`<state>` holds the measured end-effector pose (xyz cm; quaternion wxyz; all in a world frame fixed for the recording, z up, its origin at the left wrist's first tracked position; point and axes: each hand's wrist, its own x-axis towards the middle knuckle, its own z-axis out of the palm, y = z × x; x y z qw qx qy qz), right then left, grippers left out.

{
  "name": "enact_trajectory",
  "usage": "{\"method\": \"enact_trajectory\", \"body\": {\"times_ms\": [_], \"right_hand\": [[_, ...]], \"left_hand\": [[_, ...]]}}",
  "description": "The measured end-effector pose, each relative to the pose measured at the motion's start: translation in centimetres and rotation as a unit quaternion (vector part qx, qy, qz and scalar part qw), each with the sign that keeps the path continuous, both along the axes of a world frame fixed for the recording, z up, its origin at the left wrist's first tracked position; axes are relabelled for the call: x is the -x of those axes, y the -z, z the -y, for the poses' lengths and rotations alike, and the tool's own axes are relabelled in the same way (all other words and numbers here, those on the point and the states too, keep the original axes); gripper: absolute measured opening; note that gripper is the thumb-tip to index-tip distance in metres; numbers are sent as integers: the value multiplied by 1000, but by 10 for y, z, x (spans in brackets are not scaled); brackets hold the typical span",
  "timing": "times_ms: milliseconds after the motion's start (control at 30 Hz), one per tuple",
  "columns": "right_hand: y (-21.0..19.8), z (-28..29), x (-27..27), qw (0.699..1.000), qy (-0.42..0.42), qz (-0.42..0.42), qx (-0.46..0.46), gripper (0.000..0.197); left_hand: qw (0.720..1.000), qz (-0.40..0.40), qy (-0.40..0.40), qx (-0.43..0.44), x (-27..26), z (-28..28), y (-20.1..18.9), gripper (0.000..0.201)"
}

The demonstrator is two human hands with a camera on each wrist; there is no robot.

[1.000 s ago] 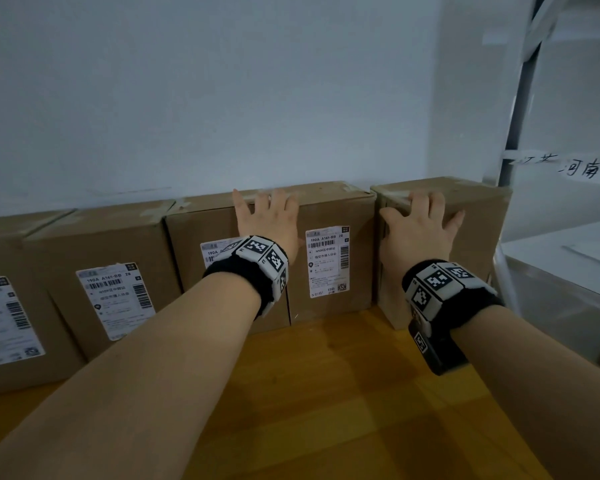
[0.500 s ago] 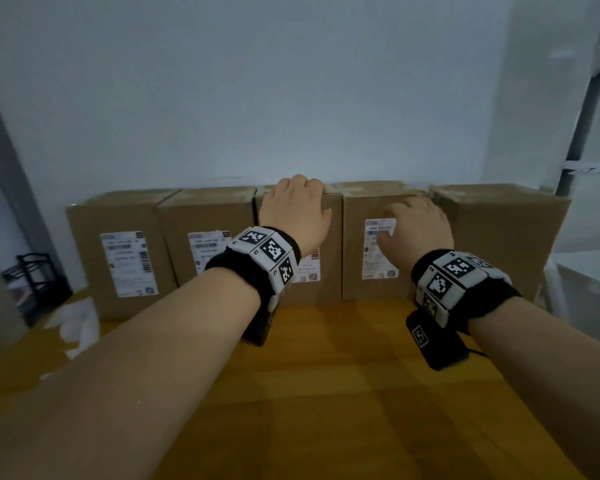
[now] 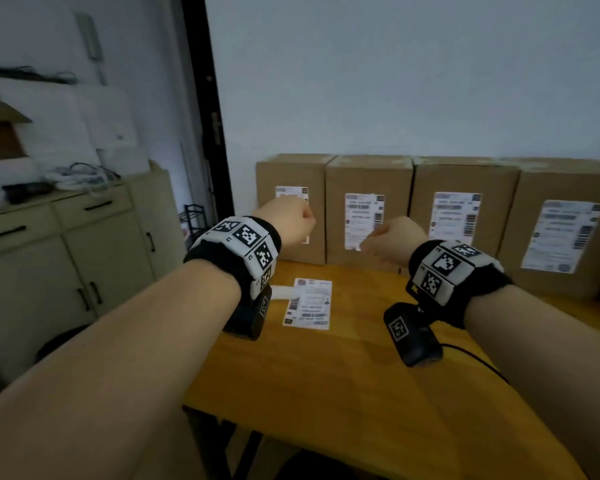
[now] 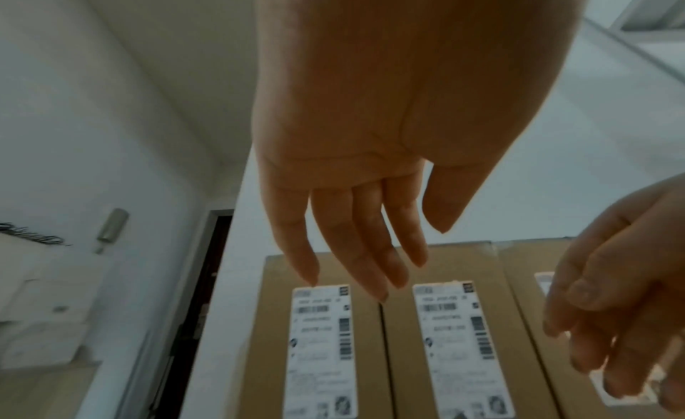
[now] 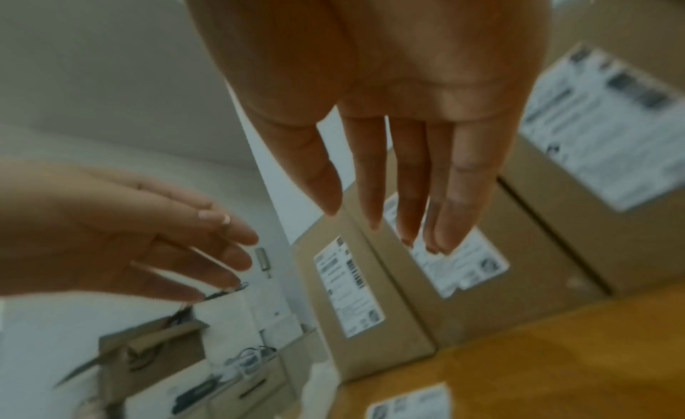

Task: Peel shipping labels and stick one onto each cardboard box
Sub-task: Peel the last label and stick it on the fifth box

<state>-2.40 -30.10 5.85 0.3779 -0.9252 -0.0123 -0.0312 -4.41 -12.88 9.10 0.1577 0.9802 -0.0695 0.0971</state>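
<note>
Both hands, left grip (image 3: 284,220) & right grip (image 3: 395,239), hang spread, holding nothing, w/ labelled boxes (image 3: 368,209) at 12 o'clock. Spare label (image 3: 309,303) on surface (image 3: 326,393) at 6 o'clock: prob. thin, floppy; lift by a corner.

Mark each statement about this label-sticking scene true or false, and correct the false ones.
1. All four cardboard boxes in the head view carry a label. True; see the leftmost box and the rightmost box.
2. The left hand grips a label. False: its fingers are straight and hold nothing.
3. A loose label lies on the wooden table. True.
4. The right hand presses on a box. False: it hangs in the air, open.
</note>
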Motion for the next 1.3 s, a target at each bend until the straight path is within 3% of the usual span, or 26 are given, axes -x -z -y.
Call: {"method": "enact_trajectory", "body": {"times_ms": [100, 267, 500, 600, 767, 1067, 1200, 1300], "right_hand": [[14, -28, -9, 990, -9, -102, -93, 25], [38, -48, -22, 973, -1, -204, -108, 19], [53, -55, -29, 941, 6, -303, -153, 25], [56, -56, -36, 936, -2, -315, -156, 30], [58, -61, -43, 944, 10, -305, -123, 11], [60, -30, -42, 959, 42, -275, -51, 16], [61, -8, -42, 956, 51, -269, -107, 10], [65, 5, -42, 924, 66, -298, -230, 11]], "left_hand": [[997, -70, -24, -21, -4, -25, 19, 35], [980, -197, -38, -17, -23, -42, 56, 27], [957, -281, -14, -67, -37, -33, 85, 35], [957, -287, -14, -41, -42, -33, 89, 35], [946, -324, 7, 28, -45, -32, 87, 33], [951, -306, 51, -8, -43, -18, 85, 33], [957, -285, 50, 15, -43, -7, 82, 40], [946, -309, 43, 90, -49, -2, 80, 62]]}}
